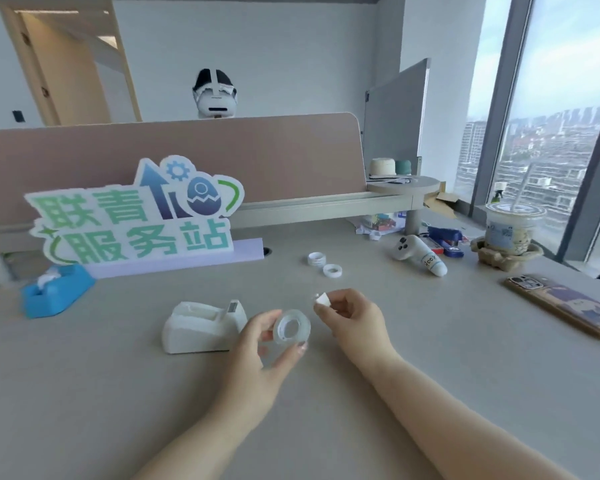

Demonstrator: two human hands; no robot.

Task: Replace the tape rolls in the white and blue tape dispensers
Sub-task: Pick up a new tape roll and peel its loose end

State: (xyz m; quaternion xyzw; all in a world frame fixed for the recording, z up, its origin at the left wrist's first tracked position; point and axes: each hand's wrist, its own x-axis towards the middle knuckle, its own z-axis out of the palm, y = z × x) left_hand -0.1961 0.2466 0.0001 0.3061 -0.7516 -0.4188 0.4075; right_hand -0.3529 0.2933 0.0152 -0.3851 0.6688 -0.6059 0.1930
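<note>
The left grip holds the clear roll over the desk, beside the white dispenser. The right grip pinches a small white bit. The smooth roll could slip and roll away.

The green desk sign reads "联青服务站"; nothing else is legible.

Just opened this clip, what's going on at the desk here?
A person is refilling tape dispensers. The left hand holds a clear tape roll above the desk, and the right hand pinches a small white piece beside it; I cannot tell what it is. The white dispenser sits just left of the hands, its cradle apparently empty. The blue dispenser stands farther left, untouched. Two white rings lie beyond the hands.
</note>
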